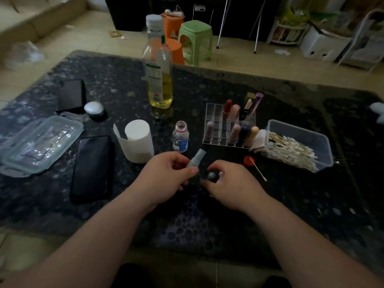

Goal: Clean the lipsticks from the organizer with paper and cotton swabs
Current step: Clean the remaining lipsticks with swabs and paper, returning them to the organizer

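My left hand (pixel 166 177) grips a pale grey lipstick tube (pixel 196 160), tilted up to the right. Beside it, my right hand (pixel 230 181) curls its fingers round a small grey rounded cap or lipstick part (pixel 212 175) just above the dark table. A clear plastic organizer (pixel 214 113) behind holds several lipsticks upright. A roll of white paper (pixel 139 140) stands left of the hands. A clear tub (pixel 299 142) full of cotton swabs sits to the right, with one loose cotton swab (pixel 258 169) lying across a red cap (pixel 249 160).
A small open clear bottle (pixel 180 137) stands behind my left hand, a large oil bottle (pixel 159 67) further back. Two dark phones (pixel 91 167) (pixel 71 95), a clear lid (pixel 39 144) and a silver round case (pixel 94 109) lie left. Stools stand beyond the table.
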A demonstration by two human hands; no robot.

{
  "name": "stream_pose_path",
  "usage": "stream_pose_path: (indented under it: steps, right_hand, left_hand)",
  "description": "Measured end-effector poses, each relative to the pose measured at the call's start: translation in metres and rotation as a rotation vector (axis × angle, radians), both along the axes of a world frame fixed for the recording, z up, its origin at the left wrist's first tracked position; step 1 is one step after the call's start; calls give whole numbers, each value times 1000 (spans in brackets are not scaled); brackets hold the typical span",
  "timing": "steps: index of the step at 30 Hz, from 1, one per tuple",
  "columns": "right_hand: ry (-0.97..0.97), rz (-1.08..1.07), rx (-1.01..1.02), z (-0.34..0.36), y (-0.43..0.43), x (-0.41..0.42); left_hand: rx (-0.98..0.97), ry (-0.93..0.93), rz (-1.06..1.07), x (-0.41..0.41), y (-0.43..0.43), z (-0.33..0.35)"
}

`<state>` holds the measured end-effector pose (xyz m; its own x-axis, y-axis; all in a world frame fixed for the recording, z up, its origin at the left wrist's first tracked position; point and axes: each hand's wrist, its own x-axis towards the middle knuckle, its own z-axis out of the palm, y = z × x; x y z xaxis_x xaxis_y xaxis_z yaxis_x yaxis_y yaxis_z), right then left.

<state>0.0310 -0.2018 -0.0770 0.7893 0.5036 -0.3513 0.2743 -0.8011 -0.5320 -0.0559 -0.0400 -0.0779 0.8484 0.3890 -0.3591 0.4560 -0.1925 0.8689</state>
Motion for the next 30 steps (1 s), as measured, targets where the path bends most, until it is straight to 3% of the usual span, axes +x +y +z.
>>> stream_pose_path:
  steps: [7, 10, 13, 16, 24, 30]
  right_hand:
    - [8, -85, 49, -10, 3, 9]
    - [118, -210, 284, 15, -8, 16]
    - [404, -261, 614, 43, -25, 17]
    - [528, -261, 765, 54, -38, 16]
    - [477, -151, 695, 49, -55, 15]
    - [384, -167, 615, 53, -63, 14]
  left_hand:
    - [-5, -5, -42, -2, 2, 2]
    - [-2, -24, -81, -4, 2, 5]
    - [-13, -60, -133, -5, 0, 8]
    - [9, -93, -161, -5, -4, 10]
    - [-9, -103, -272, 1, -25, 19]
    - [-234, -76, -331, 3, -38, 22]
